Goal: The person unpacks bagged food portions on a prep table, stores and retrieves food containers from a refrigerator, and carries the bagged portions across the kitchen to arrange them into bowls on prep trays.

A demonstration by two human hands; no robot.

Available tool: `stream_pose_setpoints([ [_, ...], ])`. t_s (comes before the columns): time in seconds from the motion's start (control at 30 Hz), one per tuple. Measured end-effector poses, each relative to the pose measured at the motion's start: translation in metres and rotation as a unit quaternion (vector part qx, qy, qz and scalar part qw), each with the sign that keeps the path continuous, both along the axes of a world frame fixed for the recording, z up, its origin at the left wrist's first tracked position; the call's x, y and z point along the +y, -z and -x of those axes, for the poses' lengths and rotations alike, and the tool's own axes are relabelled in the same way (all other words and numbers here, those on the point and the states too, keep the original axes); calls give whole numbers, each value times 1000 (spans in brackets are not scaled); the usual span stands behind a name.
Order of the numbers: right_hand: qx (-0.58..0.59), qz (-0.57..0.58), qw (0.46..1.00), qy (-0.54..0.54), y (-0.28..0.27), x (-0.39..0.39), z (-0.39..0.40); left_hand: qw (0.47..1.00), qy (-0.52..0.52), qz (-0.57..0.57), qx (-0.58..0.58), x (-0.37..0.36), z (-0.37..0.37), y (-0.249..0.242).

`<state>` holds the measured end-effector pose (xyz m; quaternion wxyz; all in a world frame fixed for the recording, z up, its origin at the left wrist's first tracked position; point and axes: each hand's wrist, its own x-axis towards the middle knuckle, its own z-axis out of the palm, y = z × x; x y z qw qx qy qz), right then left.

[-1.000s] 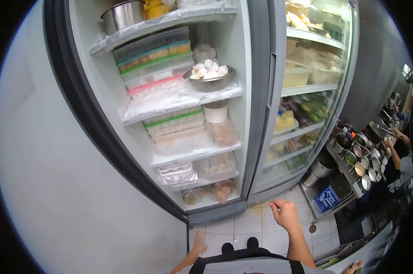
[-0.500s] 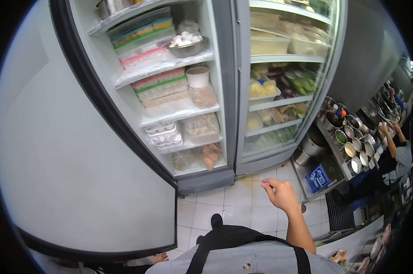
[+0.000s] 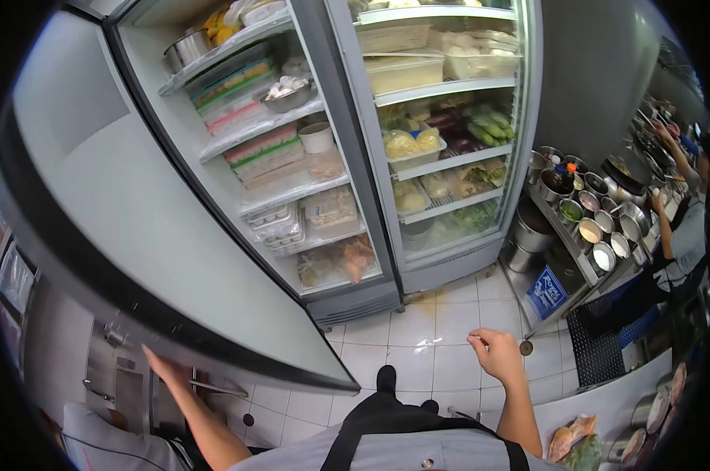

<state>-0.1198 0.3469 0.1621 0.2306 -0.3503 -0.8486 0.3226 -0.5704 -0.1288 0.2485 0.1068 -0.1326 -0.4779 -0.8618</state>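
Note:
The left fridge's door [image 3: 214, 259] stands partly open, swung out toward me on the left. My left hand [image 3: 159, 364] is at the outer side of this door, near its lower edge; its fingers are hidden behind the door frame. Out over the floor in front of me, my right hand [image 3: 498, 357] is closed, thumb and fingers pinched together. Whatever is between the fingertips, if anything, is too small to make out. Inside the left fridge are stacked lidded containers [image 3: 265, 157], a metal bowl with white pieces [image 3: 289, 94] and a white tub [image 3: 316, 138].
The right fridge [image 3: 449, 169] has its glass door shut over vegetables and tubs. A steel counter with several pots [image 3: 590, 231] stands at right, a co-worker [image 3: 684, 243] beside it. Another person's grey sleeve [image 3: 108, 439] is at lower left. Bagged food [image 3: 572, 439] lies lower right.
The fridge door has swung partway toward the fridge. My left arm has come into view beside it. My right hand stays closed, and my view has shifted to the right.

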Motion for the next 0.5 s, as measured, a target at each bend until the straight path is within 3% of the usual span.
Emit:
stream_pose_setpoints([
  [0.03, -2, 4, 1000, 4, 1, -1, -9, 981, 165, -3, 101, 5, -3, -47],
  [0.1, 18, -18, 999, 36, 0, -4, -26, 945, 187, 59, 263, 87, -41, -117],
  [0.17, 36, -3, 997, 70, -3, -11, -42, 931, -50, 213, 292, 157, -52, -130],
  [0.23, 57, 11, 992, 114, -5, -18, -60, 891, -69, 212, 396, 222, -60, -139],
  [0.3, 56, 40, 985, 155, -3, -33, -77, 895, -83, 205, 387, 295, -96, -157],
  [0.5, 11, -6, 978, 210, -11, -85, -115, 809, -230, 334, 425, 438, -38, -151],
])
